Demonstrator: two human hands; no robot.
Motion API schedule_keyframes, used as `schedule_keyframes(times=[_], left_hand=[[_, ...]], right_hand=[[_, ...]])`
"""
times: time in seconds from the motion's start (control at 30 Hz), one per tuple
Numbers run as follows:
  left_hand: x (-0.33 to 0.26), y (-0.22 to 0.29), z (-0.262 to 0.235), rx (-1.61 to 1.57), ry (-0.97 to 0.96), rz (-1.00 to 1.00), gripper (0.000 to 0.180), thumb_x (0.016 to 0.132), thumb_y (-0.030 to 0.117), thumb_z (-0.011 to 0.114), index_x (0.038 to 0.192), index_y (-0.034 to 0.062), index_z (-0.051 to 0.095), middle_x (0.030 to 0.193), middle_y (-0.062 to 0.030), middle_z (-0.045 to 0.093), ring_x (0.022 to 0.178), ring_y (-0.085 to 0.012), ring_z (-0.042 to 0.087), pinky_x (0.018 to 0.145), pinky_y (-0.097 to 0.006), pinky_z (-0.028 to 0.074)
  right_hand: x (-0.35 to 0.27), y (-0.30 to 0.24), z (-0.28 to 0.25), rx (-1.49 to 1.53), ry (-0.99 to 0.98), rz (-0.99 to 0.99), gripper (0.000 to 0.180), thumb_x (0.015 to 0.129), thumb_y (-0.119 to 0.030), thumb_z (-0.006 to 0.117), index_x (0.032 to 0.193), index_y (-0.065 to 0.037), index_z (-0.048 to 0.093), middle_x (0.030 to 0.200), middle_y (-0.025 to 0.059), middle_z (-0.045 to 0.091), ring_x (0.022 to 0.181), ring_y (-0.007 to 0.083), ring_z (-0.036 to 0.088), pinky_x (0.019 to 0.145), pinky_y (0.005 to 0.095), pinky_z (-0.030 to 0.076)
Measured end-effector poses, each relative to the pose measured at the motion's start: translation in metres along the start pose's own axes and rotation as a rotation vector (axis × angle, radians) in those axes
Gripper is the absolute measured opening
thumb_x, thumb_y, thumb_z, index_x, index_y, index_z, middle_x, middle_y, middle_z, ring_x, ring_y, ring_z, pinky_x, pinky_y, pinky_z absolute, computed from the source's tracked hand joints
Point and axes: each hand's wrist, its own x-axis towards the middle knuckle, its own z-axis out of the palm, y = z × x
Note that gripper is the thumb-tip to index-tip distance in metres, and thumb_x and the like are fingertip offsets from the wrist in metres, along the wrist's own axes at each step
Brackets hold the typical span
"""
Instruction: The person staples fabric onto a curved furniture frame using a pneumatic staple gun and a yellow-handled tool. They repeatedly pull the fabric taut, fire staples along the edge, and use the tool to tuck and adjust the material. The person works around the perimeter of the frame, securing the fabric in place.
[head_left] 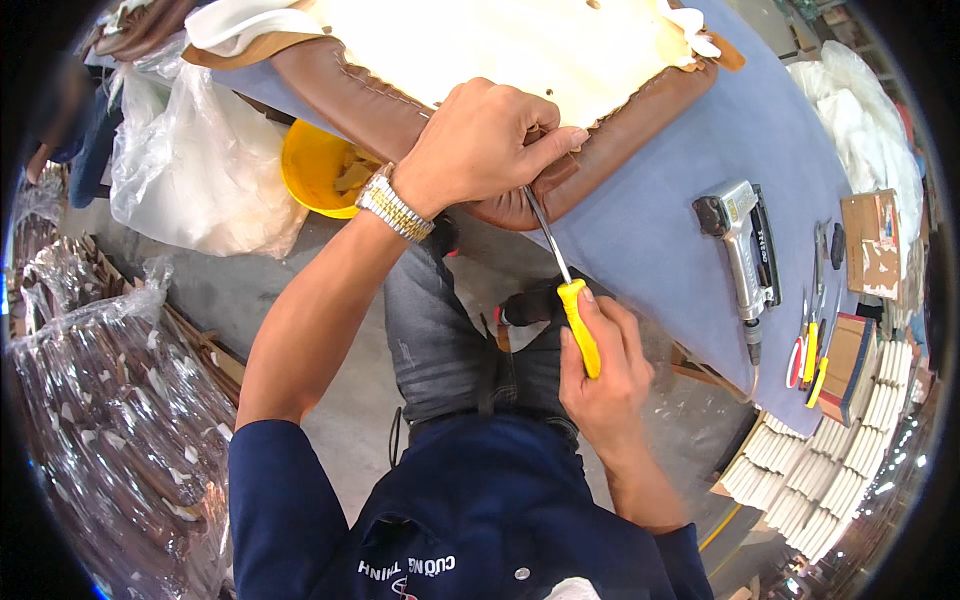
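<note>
Left hand (480, 150) pinches brown leather seat cover (370, 105) at table edge (650, 240) | right hand (600, 365) fisted around yellow-handled screwdriver (565, 290), shaft slanting toward upper left, tip probably hidden under thumb.

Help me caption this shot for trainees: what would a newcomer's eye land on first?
Centre frame, the right hand grips a yellow-handled screwdriver, its shaft running up under the left hand pressed on the brown upholstered cushion edge. To the right, a metal staple gun lies on the grey-blue table.
</note>
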Motion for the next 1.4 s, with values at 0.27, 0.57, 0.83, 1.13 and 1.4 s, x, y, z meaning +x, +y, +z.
schedule_keyframes(times=[0.27, 0.57, 0.83, 1.13, 1.4], left_hand=[[0.011, 0.003, -0.012, 0.02, -0.102, -0.087, 0.044, 0.095, 0.038, 0.072, 0.075, -0.0009, 0.073, 0.053, -0.011, 0.057, 0.047, -0.0137, 0.05, 0.049, -0.033, 0.041], [0.014, 0.005, -0.016, -0.003, -0.133, -0.181, 0.044, 0.096, 0.039, 0.071, 0.077, -0.0009, 0.072, 0.054, -0.0078, 0.056, 0.05, -0.016, 0.048, 0.052, -0.034, 0.041], [0.001, 0.013, -0.024, -0.073, -0.056, -0.199, 0.034, 0.095, 0.03, 0.074, 0.085, -0.0025, 0.072, 0.076, -0.0067, 0.065, 0.07, -0.0126, 0.058, 0.065, -0.029, 0.047], [-0.004, 0.009, -0.044, -0.406, -0.119, -0.306, 0.027, 0.09, 0.015, 0.08, 0.07, 0.0013, 0.068, 0.098, -0.0044, 0.069, 0.088, -0.0114, 0.06, 0.082, -0.028, 0.048], [0.002, 0.031, -0.04, 0.126, -0.26, -0.104, 0.032, 0.086, 0.03, 0.083, 0.084, 0.001, 0.069, 0.105, -0.0067, 0.068, 0.097, -0.017, 0.063, 0.086, -0.031, 0.05]], right_hand=[[-0.015, 0.019, 0.048, 1.729, -0.048, 0.72, 0.04, 0.104, -0.013, 0.059, 0.141, -0.002, 0.051, 0.12, 0.0171, 0.066, 0.053, 0.0066, 0.049, 0.044, 0.0204, 0.039], [-0.013, 0.038, 0.062, 1.748, -0.085, 0.559, 0.04, 0.105, -0.018, 0.058, 0.142, -0.002, 0.053, 0.116, 0.0188, 0.069, 0.051, 0.0081, 0.052, 0.042, 0.0203, 0.039], [-0.024, 0.051, 0.1, 1.619, 0.145, 0.322, 0.041, 0.099, -0.005, 0.065, 0.14, -0.001, 0.059, 0.108, 0.0134, 0.07, 0.057, 0.0075, 0.054, 0.047, 0.0215, 0.043], [-0.037, 0.068, -0.046, 0.545, -0.403, 0.109, 0.042, 0.085, -0.011, 0.078, 0.125, -0.003, 0.07, 0.116, 0.0163, 0.073, 0.101, 0.0305, 0.072, 0.087, 0.0366, 0.055], [-0.053, 0.071, -0.1, 0.207, -0.073, 0.243, 0.035, 0.088, -0.014, 0.077, 0.121, -0.004, 0.069, 0.112, 0.0155, 0.073, 0.1, 0.0324, 0.072, 0.088, 0.038, 0.055]])
